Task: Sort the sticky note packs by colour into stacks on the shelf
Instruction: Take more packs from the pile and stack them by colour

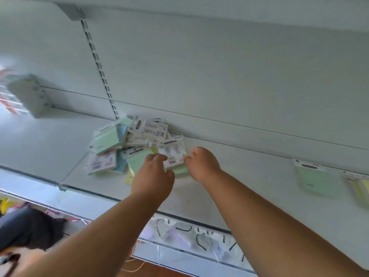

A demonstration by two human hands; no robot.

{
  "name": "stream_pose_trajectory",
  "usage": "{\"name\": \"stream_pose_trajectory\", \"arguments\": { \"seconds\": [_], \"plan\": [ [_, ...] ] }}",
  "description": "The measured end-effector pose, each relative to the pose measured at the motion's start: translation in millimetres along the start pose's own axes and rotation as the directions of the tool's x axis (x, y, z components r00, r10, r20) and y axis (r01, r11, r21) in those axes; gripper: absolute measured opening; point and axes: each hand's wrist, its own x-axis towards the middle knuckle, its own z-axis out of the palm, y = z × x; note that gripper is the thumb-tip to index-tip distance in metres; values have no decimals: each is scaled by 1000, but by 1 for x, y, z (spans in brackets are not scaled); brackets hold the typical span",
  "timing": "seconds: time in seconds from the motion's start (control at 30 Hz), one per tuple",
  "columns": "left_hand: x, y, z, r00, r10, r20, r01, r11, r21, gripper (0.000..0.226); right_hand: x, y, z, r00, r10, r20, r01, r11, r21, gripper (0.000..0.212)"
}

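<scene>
Far to the left, a box [30, 94] leans against the back wall of the shelf [229, 188], too blurry to read. Next comes the messy pile of sticky note packs [127, 144]. They are flat, square and wrapped in shiny plastic, with white paper labels on top. I see green, blue and a bit of yellow, all mixed and tipped every way.

The left hand [153, 174] is at the near right edge of the pile, fingers curled and touching the packs there. The right hand [201, 162] is just beside it, fingers bent in toward one white-labelled pack [172, 154]. That pack lies between the two hands, touching both. I cannot tell if either hand really has hold of it yet. Both hands are about as near.

Well off to the right, a green pack [311, 178] lies flat by itself, and a yellow pack [359, 188] lies just beside it. I think those are the starts of the stacks, so the picked pack must travel right.
</scene>
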Motion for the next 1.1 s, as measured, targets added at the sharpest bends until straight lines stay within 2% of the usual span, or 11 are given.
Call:
{"name": "stream_pose_trajectory", "arguments": {
  "seconds": [0.1, 0.2, 0.27, 0.33, 0.43, 0.57, 0.63, 0.7, 0.77, 0.93, 1.1],
  "plan": [
    [17, -15, -10, 986, 51, 160, -46, 998, -34, 45, 6, -17, 13, 986, 162, -34, -159, 984, 78, 13],
    [27, -19, -18, 969, 49, 242, -2, 982, -187, 42, -2, -28, 15, 975, 187, -117, -159, 964, 215, 16],
    [31, -19, -25, 945, -21, 327, 159, 901, -403, 41, -12, -41, 10, 972, 199, -125, -121, 878, 462, 18],
    [33, -17, -33, 895, -67, 441, 342, 737, -583, 39, -22, -51, 7, 980, 200, -14, -152, 786, 599, 21],
    [36, -21, -31, 905, -77, 417, 369, 630, -684, 22, -30, -49, 12, 984, 179, 11, -148, 777, 612, 23],
    [28, -20, -26, 891, -30, 453, 398, 533, -747, 17, -30, -25, 0, 923, 323, -210, -158, 813, 560, 12],
    [20, -12, -23, 861, 35, 508, 429, 489, -760, 17, -34, -11, -12, 915, 384, -126, -229, 750, 621, 19],
    [11, -2, -15, 840, 84, 536, 418, 530, -738, 18, -41, 3, -24, 911, 412, -16, -275, 637, 720, 23],
    [4, 9, -3, 840, 116, 529, 346, 636, -690, 20, -49, 18, -36, 909, 416, -2, -274, 603, 749, 21],
    [-22, 58, 36, 885, 183, 429, 68, 859, -507, 8, -76, 72, -80, 905, 408, -120, -201, 660, 724, 15],
    [-71, 145, 81, 869, 338, 360, -210, 913, -350, 17, -108, 160, -143, 865, 429, -262, -191, 763, 618, 18]
  ]
}}
